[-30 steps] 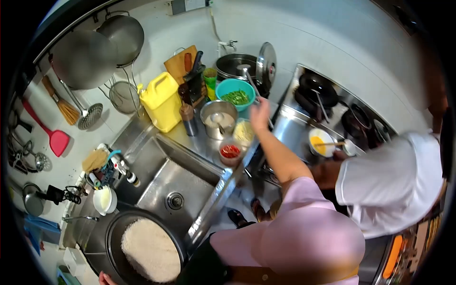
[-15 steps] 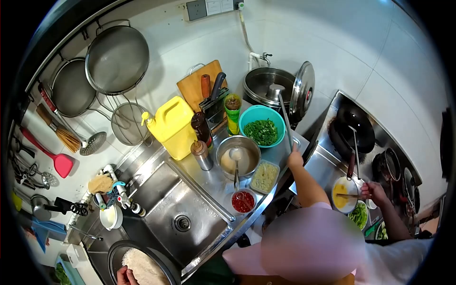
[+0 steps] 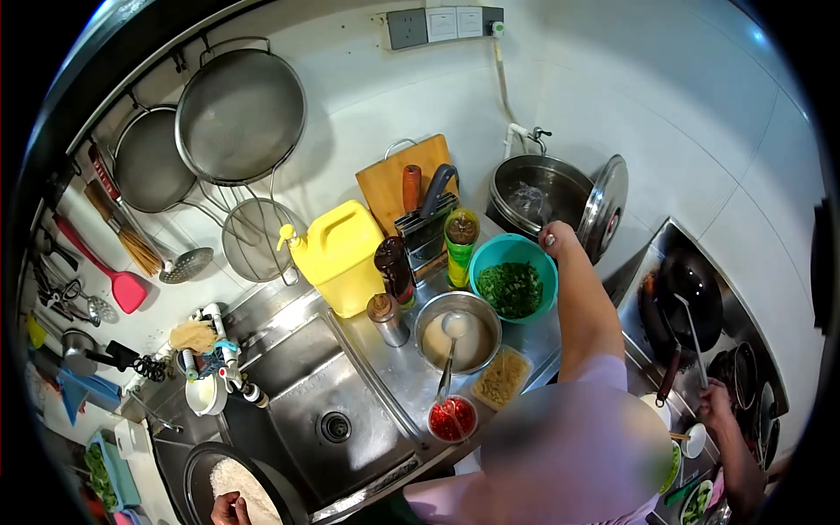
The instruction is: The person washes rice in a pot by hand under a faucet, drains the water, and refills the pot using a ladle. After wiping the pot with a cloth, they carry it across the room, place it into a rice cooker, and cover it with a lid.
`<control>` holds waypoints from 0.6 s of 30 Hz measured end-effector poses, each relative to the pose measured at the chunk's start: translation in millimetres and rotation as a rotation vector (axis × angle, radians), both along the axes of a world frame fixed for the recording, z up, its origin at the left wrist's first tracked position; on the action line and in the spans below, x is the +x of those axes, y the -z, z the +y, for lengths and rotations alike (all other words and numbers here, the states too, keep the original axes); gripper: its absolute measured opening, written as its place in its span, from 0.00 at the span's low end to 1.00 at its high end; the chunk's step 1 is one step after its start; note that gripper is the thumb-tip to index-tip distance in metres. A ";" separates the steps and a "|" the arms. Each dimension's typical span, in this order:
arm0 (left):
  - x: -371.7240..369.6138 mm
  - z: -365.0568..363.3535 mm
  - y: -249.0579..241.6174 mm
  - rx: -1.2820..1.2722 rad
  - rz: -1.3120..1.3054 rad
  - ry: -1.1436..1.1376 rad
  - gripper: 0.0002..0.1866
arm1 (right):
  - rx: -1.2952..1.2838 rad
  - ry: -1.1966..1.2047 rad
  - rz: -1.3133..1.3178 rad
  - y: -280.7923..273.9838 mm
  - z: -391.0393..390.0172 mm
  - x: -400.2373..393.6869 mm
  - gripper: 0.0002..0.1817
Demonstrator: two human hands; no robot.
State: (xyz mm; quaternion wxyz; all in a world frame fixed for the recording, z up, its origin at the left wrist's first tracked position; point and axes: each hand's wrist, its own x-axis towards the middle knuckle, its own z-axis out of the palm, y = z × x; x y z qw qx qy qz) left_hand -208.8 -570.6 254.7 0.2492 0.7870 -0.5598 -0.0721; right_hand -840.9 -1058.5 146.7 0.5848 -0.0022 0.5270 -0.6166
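At the bottom left, my left hand (image 3: pixel 230 509) is above white grains that look like rice (image 3: pixel 248 492), in a round dark-rimmed pot (image 3: pixel 194 481). Its fingers are curled together; whatever lies between them is hidden. No second hand of mine shows. The stainless sink (image 3: pixel 302 385) lies beyond the pot. At right, a co-worker in a pink top (image 3: pixel 442 497) reaches one hand (image 3: pixel 557 238) to the rim of a steel stockpot (image 3: pixel 512 210). Another hand (image 3: pixel 716 401), toward the wok (image 3: pixel 691 293), is at the handle of a long metal utensil (image 3: pixel 691 337).
On the counter stand a yellow jug (image 3: pixel 341 271), bottles (image 3: pixel 395 271), a turquoise bowl of chopped greens (image 3: pixel 512 289), a steel pot of cloudy liquid (image 3: pixel 472 341), a tub (image 3: pixel 503 378) and chopped red chilli (image 3: pixel 452 420). Strainers (image 3: pixel 241 114) hang on the wall.
The view has shifted, so most things sit farther right and lower. The co-worker's near hand went up to the stockpot; the other moved off the chopsticks and egg bowl. My hand stays over the grains.
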 end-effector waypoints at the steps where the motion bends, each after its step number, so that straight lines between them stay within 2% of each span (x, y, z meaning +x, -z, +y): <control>1: -0.8 4.6 0.1 0.005 0.009 -0.010 0.08 | -0.098 0.078 -0.238 2.5 -0.9 -2.2 0.07; 2: -2.2 9.2 -0.2 0.011 0.021 -0.018 0.08 | -0.091 0.074 -0.235 6.3 3.5 -5.1 0.07; 4: -5.0 16.8 -2.9 0.058 -0.004 -0.021 0.08 | -0.353 0.048 -0.797 8.3 20.5 -6.2 0.11; 5: -5.3 21.3 -3.9 0.056 -0.045 0.000 0.08 | -0.421 0.001 -0.874 7.9 32.3 -2.3 0.13; 9: -4.4 38.0 -12.1 0.071 -0.067 -0.017 0.08 | -0.481 -0.046 -0.971 -16.4 80.1 17.4 0.12; 12: 4.0 55.1 -11.4 0.050 -0.035 -0.025 0.09 | -0.524 -0.091 -0.927 -47.0 111.9 32.2 0.10; 14: 16.9 75.2 4.1 0.041 0.103 -0.126 0.08 | -0.583 -0.115 -0.862 -80.3 134.8 44.1 0.09; 18: 49.5 124.2 25.3 -0.116 0.191 -0.068 0.06 | -0.606 -0.186 -0.901 -166.2 190.4 77.7 0.07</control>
